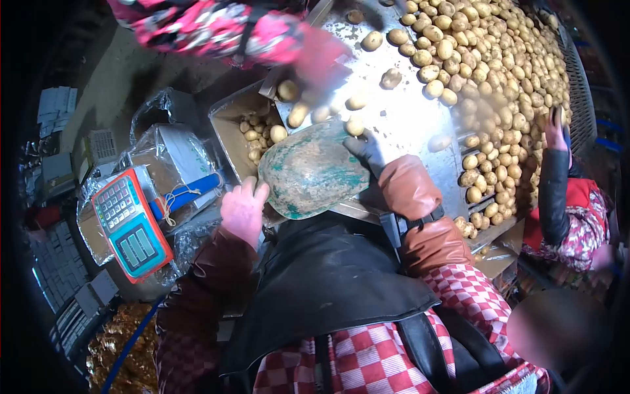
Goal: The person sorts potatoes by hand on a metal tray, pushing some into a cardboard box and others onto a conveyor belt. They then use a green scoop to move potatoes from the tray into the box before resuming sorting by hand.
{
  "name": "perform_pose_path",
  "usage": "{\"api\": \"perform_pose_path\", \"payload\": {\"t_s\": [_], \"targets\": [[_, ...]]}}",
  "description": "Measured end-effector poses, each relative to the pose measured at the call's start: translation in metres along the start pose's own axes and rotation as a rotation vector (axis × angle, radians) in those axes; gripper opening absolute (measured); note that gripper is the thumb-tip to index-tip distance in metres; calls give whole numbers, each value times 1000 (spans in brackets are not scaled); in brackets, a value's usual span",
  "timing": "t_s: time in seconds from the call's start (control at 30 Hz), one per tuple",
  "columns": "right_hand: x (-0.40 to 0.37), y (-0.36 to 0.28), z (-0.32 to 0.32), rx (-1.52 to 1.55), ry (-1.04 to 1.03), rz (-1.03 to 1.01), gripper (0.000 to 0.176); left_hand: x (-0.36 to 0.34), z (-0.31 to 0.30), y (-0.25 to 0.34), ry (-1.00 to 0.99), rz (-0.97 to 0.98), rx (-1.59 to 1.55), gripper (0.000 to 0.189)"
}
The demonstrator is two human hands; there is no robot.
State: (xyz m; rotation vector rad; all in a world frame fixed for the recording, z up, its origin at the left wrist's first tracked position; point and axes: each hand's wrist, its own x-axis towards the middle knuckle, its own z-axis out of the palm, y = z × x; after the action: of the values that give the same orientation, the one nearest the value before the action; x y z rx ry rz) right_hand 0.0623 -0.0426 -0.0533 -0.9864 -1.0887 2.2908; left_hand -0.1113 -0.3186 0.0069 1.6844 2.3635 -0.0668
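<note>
head view looks down over a red-and-white checked apron and two brown sleeves to a worn, green-flecked scoop (312, 172) held at the near edge of the metal surface (407, 115). the left hand (243, 210) is bare, its fingers pressed together and laid against the scoop's left rim - whether the thumb hooks underneath, i cannot tell. the right hand (365, 151), in a dark glove, curls over the scoop's upper right rim and looks to be gripping it, just beside a loose potato (355, 125).

the scoop sits between the surface and an open cardboard box (226, 128) to its left. the inside of the scoop is turned away, so what it carries is hidden. the box holds a shallow layer of small potatoes, with its walls bare above them; by that i judge the filling is only partly done. what is left is plenty - a big potato heap (505, 59) covers the far right of the surface, and a few strays lie near the box edge.

a scale (131, 226) with an orange frame and blue keypad stands wrapped in plastic, left of the box. a co-worker's blurred hand (316, 60) under a pink patterned sleeve reaches in from the top, and another co-worker's hand (555, 128) works at the heap's right side.
</note>
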Motion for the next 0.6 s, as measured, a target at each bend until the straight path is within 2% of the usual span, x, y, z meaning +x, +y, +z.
{"api": "perform_pose_path", "payload": {"t_s": [0.03, 0.07, 0.1, 0.13, 0.17, 0.2, 0.27, 0.3, 0.33, 0.4, 0.43, 0.47, 0.53, 0.57, 0.6], "targets": [[0, -6, -4, -681, -73, -185, 38, -1, 7, -1, 121, -10, -110, 36], [-1, -11, -3, -1356, -145, -366, 39, -20, 59, -15, -14, -123, -517, 37], [1, -19, 12, -1288, -126, 125, 40, -38, 110, -28, -87, -306, -1028, 38], [2, -20, 20, -1280, -125, 120, 40, -56, 160, -40, -98, -526, -1394, 39], [1, -19, 29, -1384, -51, 60, 41, -50, 171, -58, -531, -761, -1798, 46], [-2, -17, 33, -1483, 25, 6, 41, -50, 153, -49, -533, -766, -1789, 46], [-10, 8, 24, -1404, 70, -35, 46, -40, 61, 0, 7, -239, -1228, 66], [-23, 8, 24, -1334, -69, -279, 49, -32, 13, 19, -78, -342, -1305, 79], [-34, 8, 25, -1250, -208, -521, 53, -40, 15, 20, -78, -349, -1303, 79], [-52, 34, 23, -1286, -277, -631, 63, -60, 36, 15, -381, -468, -554, 94], [-37, 72, -1, -1410, -265, -732, 64, -59, 58, 13, -114, -280, -584, 92], [-24, 68, -6, -1408, -262, -735, 64, -41, 40, 20, -113, -278, -580, 92], [1, 50, -5, -1383, -201, -798, 60, 10, -15, 43, -459, -585, -548, 87], [10, 35, -5, -1158, -181, -802, 59, 27, -14, 43, -457, -588, -539, 87], [29, 27, -8, -1126, -170, -840, 58, 41, -12, 44, -431, -579, -513, 86]]}}
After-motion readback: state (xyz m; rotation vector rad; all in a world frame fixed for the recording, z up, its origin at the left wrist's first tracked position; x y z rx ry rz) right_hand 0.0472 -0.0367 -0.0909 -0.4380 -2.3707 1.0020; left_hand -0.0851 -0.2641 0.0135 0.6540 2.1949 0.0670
